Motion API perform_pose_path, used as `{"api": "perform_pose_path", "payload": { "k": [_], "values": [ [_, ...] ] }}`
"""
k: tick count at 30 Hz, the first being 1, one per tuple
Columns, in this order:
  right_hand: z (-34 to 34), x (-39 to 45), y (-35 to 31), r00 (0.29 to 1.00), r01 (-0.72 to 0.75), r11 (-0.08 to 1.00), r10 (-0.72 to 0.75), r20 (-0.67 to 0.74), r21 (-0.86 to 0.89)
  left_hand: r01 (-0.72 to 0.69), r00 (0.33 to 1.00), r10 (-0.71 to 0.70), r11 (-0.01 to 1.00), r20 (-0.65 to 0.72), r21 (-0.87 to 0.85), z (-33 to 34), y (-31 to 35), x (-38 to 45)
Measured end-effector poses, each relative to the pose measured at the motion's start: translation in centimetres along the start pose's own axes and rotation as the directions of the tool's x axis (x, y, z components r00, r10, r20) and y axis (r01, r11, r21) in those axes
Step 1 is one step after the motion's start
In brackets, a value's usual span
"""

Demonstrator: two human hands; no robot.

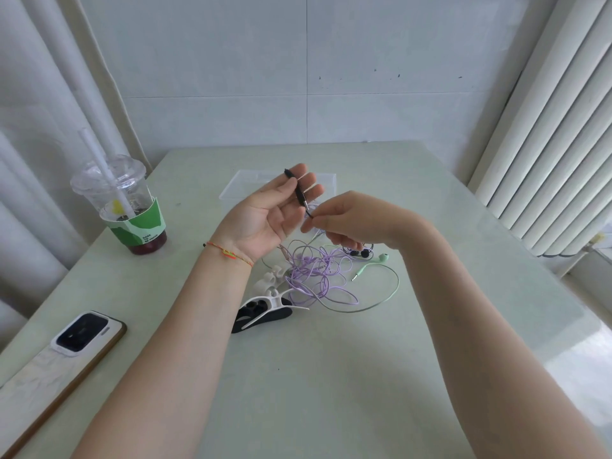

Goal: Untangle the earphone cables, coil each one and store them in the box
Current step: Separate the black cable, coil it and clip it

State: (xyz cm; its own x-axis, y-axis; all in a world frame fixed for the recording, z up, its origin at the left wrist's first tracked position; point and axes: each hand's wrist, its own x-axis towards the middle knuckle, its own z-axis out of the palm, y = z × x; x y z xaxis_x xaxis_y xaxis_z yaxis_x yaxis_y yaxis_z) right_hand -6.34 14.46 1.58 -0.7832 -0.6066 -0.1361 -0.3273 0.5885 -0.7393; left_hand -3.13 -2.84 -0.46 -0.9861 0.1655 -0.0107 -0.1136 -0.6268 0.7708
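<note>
While the left hand is raised palm-up over the counter with thumb pressing a black earphone cable against its fingers, the right hand pinches the same cable just below its plug. Purple cable and green cable lie tangled on the counter beneath both hands, beside white and black cable clips. A clear box sits behind the hands; a drink cup and a phone stand well to the left
</note>
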Motion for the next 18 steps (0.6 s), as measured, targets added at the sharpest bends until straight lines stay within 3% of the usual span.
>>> {"api": "perform_pose_path", "payload": {
  "k": [5, 10, 12, 18],
  "values": [
    [-0.4, -0.3, -0.5, 0.999, -0.028, 0.997, 0.025, -0.042, -0.076, -0.067, 0.994, 0.083, 0.977, -0.073, 0.202, -0.5, -0.4, 0.5],
    [0.0, -0.6, -1.0, 0.995, -0.068, 0.991, 0.077, 0.068, -0.118, -0.108, 0.993, 0.114, 0.986, -0.039, 0.130, -0.1, -0.6, 0.5],
    [-0.1, -0.7, -1.1, 0.996, -0.060, 0.990, 0.068, 0.055, -0.130, -0.111, 0.992, 0.122, 0.974, -0.045, 0.199, 0.0, -0.8, 0.5],
    [-0.8, -0.7, -1.0, 0.961, 0.024, 0.991, -0.059, -0.271, -0.131, 0.015, 0.990, 0.080, 0.762, -0.118, 0.648, 0.4, -1.4, 0.3]
  ]
}}
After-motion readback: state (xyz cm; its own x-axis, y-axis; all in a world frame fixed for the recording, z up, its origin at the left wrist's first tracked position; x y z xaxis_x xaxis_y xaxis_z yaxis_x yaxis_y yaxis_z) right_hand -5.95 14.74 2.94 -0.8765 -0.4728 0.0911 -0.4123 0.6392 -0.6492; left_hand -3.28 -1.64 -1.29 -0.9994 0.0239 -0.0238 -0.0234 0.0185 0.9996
